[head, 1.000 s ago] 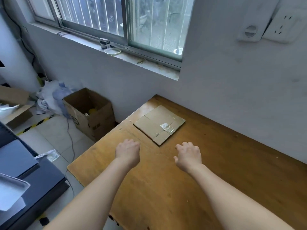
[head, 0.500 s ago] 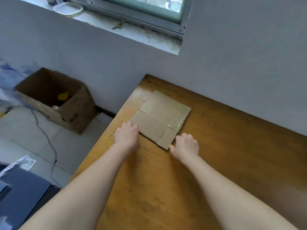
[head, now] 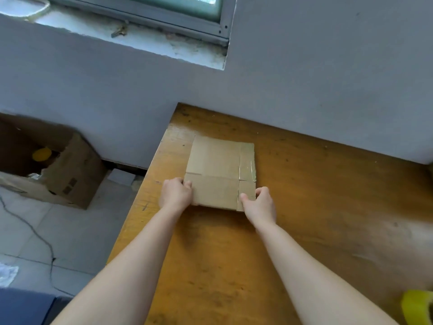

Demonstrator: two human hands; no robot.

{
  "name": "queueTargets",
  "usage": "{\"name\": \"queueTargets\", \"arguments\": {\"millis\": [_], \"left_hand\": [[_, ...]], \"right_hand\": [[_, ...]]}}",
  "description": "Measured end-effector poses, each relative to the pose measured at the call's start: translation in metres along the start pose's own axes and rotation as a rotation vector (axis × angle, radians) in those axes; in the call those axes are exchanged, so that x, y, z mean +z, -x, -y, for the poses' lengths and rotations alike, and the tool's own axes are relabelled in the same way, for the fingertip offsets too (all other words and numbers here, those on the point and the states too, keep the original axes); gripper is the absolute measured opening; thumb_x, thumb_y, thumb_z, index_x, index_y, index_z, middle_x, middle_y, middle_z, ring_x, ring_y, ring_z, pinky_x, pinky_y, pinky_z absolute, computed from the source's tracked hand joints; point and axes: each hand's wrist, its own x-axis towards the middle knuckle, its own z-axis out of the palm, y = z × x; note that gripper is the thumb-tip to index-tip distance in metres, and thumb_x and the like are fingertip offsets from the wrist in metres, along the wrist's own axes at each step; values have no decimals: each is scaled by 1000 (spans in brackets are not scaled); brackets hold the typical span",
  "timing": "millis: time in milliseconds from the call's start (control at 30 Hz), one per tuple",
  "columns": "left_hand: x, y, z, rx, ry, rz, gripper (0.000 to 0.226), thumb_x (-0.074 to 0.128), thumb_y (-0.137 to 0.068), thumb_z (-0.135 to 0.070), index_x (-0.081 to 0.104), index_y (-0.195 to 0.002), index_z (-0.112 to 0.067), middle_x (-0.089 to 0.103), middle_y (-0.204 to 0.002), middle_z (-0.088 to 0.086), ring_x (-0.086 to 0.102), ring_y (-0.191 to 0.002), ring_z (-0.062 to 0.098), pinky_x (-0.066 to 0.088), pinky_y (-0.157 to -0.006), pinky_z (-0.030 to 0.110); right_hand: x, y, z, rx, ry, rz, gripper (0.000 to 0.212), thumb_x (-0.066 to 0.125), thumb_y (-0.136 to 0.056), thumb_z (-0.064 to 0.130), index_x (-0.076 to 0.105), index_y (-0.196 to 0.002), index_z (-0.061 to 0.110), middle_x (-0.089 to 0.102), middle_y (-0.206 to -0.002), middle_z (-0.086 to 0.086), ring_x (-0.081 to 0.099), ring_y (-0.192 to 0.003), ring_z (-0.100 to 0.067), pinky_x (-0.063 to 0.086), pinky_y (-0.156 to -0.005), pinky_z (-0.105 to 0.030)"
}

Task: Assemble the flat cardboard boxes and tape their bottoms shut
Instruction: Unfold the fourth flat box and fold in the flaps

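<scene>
— What is being changed near the table's [head: 328, 207] far left corner?

— The flat cardboard box [head: 218, 165] is now being gripped; half a second ago it was lying askew, with both hands only being brought to its near edge; now it is being held square to the table's left edge.

— How is it being held?

— The left hand [head: 175, 193] is being curled round the near left corner, pinching it; the right hand [head: 260, 202] is pinching the near right corner, thumb on top.

— And for the task?

— Lifting and opening is probably being started; nothing is being folded or taped yet; the yellow tape roll [head: 419, 308] is being left untouched at the near right edge.
</scene>
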Motion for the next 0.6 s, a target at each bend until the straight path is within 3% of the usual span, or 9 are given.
{"name": "queueTargets", "arguments": {"millis": [133, 267, 467, 600], "left_hand": [[15, 36, -4, -40, 290, 41, 29, 44, -103, -27, 54, -125, -10, 61, -115, 9, 58, -99, 26, 52, -81, 39], [36, 90, -20, -28, 505, 38, 14, 43, -103, -22, 50, -113, -15, 58, -96, 2, 58, -78, 20, 50, -51, 33], [80, 179, -45, 105, 538, 53, 14, 43, -104, -20, 53, -111, -14, 59, -93, 2, 55, -70, 19, 45, -49, 32], [123, 242, -61, 156, 527, 85, 18, 42, -103, -21, 54, -114, -13, 61, -96, 4, 55, -69, 19, 43, -49, 32]], "right_hand": [[-23, 22, -26, -4, -182, -75, 26, 60, -95, 29, 42, -111, 20, 49, -105, 4, 52, -92, -18, 44, -71, -30], [-52, 49, -61, -27, -379, -161, 28, 61, -95, 22, 46, -117, 18, 57, -111, 2, 57, -96, -18, 44, -66, -24], [-116, 89, -138, -37, -531, -254, 30, 64, -93, 21, 49, -119, 19, 60, -112, 0, 60, -100, -18, 48, -72, -22], [-162, 116, -201, -32, -561, -312, 29, 64, -93, 20, 48, -117, 21, 58, -107, 4, 58, -94, -14, 46, -66, -17]]}}
